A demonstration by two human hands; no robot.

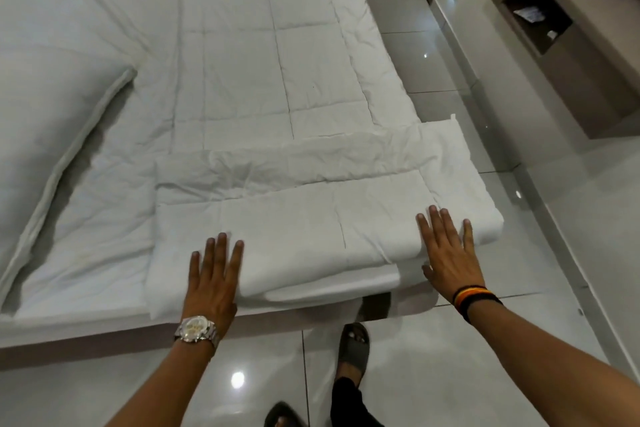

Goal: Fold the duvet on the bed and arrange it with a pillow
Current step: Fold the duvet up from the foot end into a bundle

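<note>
- Pressing flat on the near end of the duvet (277,87), already narrowed into one long strip running up the right side of the bed (86,243) and doubled over at the foot into a thick roll.
- Resting the left hand (213,274) open, fingers spread wide, on the roll's near left corner; laying the right hand (446,253) equally open and flat on its right end, gripping nothing.
- Judging the step as another turn of the fold: likely needing even pressure from both palms, edges kept square, trapped air pushed out before rolling onward.
- Watching the right end, overhanging the mattress edge and apt to slide toward the floor (485,357).
- Counting one duvet, one pillow (52,121) lying well apart at the left, two hands, one wristwatch (197,328), one striped wristband (472,296).
</note>
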